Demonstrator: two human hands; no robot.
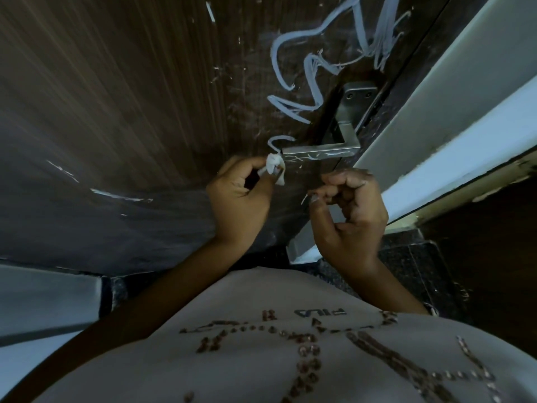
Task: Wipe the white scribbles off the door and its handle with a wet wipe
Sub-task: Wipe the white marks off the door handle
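A dark wood-grain door [130, 97] fills the upper view. Thick white scribbles [313, 71] run across it above a metal lever handle [319, 151], which carries thin white marks along its bar. My left hand [241, 196] pinches a small crumpled white wet wipe [274, 167] just left of the handle's free end, beside a small white loop on the door. My right hand [351, 207] hovers below the handle with its fingers curled and nothing visible in them.
A pale door frame [436, 117] runs diagonally down the right side. Dark speckled floor [406, 263] lies below it. Fainter white streaks [116, 194] mark the door's lower left. My light shirt fills the bottom of the view.
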